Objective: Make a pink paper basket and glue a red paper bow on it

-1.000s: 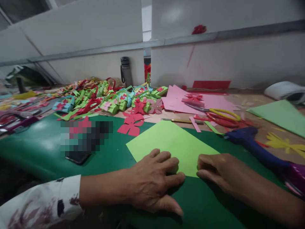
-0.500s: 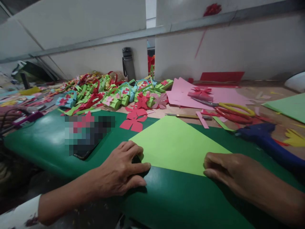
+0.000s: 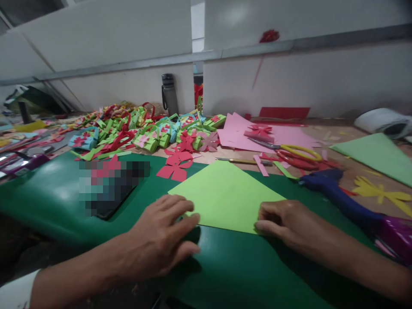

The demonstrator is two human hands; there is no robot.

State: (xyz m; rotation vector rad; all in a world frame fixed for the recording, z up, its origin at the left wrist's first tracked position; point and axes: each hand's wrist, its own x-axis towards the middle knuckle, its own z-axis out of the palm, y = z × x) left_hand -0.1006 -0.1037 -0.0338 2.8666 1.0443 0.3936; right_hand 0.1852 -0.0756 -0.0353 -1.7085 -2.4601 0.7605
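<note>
A light green paper sheet (image 3: 223,195) lies folded on the dark green mat (image 3: 231,266) in front of me. My left hand (image 3: 164,234) rests flat with fingers spread, its fingertips pressing the sheet's near left edge. My right hand (image 3: 283,221) has its fingers curled and pressed down on the sheet's near right corner.
A phone (image 3: 109,193) lies on the mat to the left. Red paper flowers (image 3: 175,165) and a heap of paper baskets (image 3: 144,128) sit behind. Pink paper (image 3: 254,135), scissors (image 3: 296,156) and a blue glue gun (image 3: 347,201) lie right; a bottle (image 3: 169,94) stands by the wall.
My left hand slid left along the sheet's near edge from its middle to the left end. My right hand stayed pressed on the near right corner.
</note>
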